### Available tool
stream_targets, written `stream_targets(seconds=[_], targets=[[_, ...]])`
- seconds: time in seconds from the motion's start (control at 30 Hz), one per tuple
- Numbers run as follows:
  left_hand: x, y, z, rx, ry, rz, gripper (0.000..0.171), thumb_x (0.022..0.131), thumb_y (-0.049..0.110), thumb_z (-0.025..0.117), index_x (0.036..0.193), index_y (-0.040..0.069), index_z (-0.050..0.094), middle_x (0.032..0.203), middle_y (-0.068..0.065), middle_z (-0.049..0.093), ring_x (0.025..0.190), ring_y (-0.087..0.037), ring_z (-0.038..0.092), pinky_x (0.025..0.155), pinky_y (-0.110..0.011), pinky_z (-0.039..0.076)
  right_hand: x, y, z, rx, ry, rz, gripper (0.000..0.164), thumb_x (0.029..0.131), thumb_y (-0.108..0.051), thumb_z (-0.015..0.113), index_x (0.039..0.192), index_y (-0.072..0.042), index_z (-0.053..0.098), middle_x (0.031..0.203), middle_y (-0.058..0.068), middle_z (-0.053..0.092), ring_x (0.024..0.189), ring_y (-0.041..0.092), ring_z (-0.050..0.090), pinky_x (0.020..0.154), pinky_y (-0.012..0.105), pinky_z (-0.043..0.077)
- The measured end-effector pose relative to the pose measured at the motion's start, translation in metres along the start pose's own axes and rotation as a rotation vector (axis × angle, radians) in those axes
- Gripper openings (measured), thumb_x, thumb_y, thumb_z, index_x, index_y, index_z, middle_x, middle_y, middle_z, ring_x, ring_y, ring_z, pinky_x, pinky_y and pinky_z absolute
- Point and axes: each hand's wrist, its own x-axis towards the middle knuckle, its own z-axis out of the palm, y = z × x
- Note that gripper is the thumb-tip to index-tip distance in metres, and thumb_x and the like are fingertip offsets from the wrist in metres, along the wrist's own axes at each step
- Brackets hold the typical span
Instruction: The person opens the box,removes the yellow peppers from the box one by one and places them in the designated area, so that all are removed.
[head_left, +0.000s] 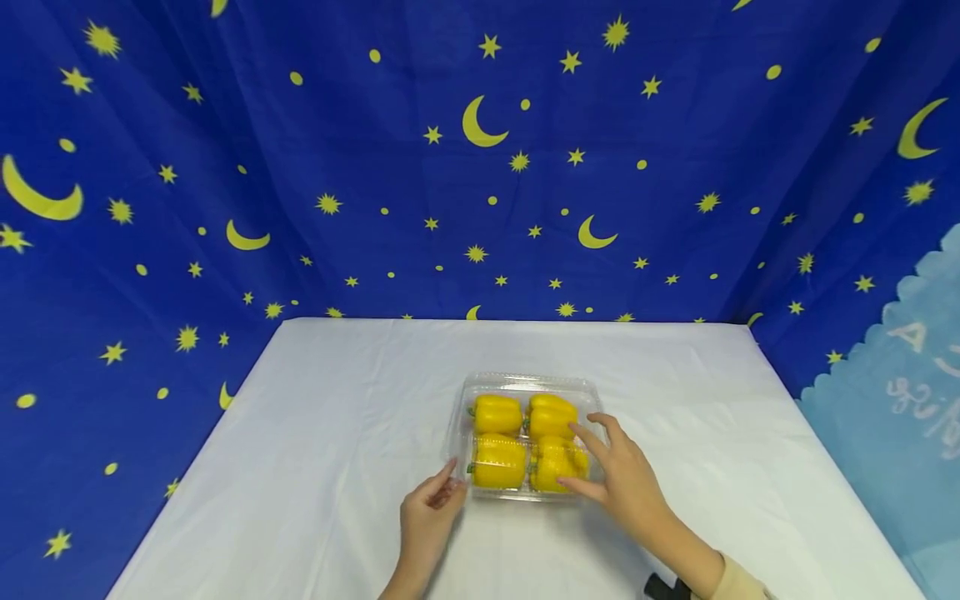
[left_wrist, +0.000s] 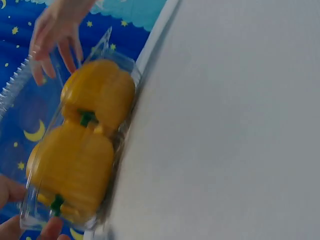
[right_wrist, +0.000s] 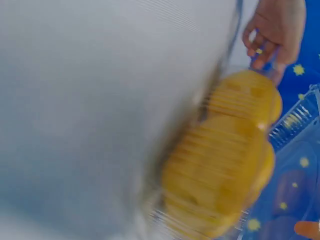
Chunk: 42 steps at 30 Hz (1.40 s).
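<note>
A clear plastic clamshell box [head_left: 517, 495] stands on the white table, with several yellow bell peppers [head_left: 498, 463] in two rows inside it. The lid's ridged edge [left_wrist: 17, 82] shows raised and apart from the base in the left wrist view. My left hand [head_left: 432, 512] pinches the box's front left corner between thumb and fingers. Over the right side of the box, my right hand [head_left: 626, 479] has its fingers spread, around the lid's side. Whether its fingertips touch the clear plastic cannot be told. Green stems [left_wrist: 87, 118] show on the peppers.
A white cloth covers the table [head_left: 337, 433]. Blue curtain [head_left: 390, 150] with yellow moons and stars hangs behind and at the sides. Light blue fabric [head_left: 900, 417] hangs at the right. A small black object [head_left: 663, 587] sits by my right sleeve.
</note>
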Motion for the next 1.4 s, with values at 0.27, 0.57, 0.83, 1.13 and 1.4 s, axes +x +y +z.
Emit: stream_targets(seconds=[0.27,0.57,0.83,1.13,1.4], targets=[[0.016,0.000,-0.016,0.265,-0.196,0.151,0.050,0.075,0.031,0.079,0.120,0.014,0.067,0.097,-0.003,0.072,0.086,-0.016,0.061,0.075,-0.023,0.051,0.037,0.003,-0.027,0.167,0.043,0.076,0.062,0.072,-0.033,0.082,0.121,-0.004,0.059,0.122,0.017,0.060,0.101,0.034,0.065,0.079,0.044,0.058],[0.029,0.000,-0.023,0.435,-0.323,0.145,0.069,0.073,0.046,0.078,0.135,0.028,0.054,0.121,-0.005,0.065,0.097,-0.018,0.055,0.078,-0.032,0.048,0.094,0.050,-0.038,0.488,-0.047,0.204,0.072,0.087,-0.015,0.069,0.146,-0.001,0.029,0.138,0.028,0.046,0.115,0.044,0.056,0.097,0.054,0.048],[0.038,0.002,-0.027,0.450,-0.395,0.180,0.077,0.071,0.045,0.080,0.139,0.028,0.049,0.133,-0.010,0.057,0.117,-0.033,0.052,0.094,-0.055,0.047,0.133,0.093,-0.016,0.730,-0.261,0.333,0.088,0.095,-0.023,0.059,0.154,-0.013,-0.006,0.156,0.023,0.022,0.137,0.044,0.036,0.110,0.056,0.035],[0.048,0.004,-0.028,0.458,-0.467,0.158,0.086,0.067,0.045,0.083,0.142,0.029,0.045,0.146,-0.016,0.044,0.134,-0.040,0.039,0.105,-0.064,0.035,0.148,0.124,0.016,0.726,-0.476,0.503,0.092,0.095,-0.037,0.057,0.153,-0.009,-0.009,0.161,0.018,0.002,0.148,0.039,0.005,0.117,0.061,0.017],[0.052,0.004,-0.030,0.473,-0.488,0.177,0.089,0.066,0.047,0.083,0.143,0.030,0.043,0.148,-0.016,0.041,0.136,-0.039,0.036,0.106,-0.064,0.035,0.133,0.132,0.059,0.689,-0.556,0.483,0.101,0.093,-0.044,0.056,0.150,-0.011,-0.020,0.161,0.014,-0.009,0.148,0.039,-0.004,0.116,0.065,0.007]])
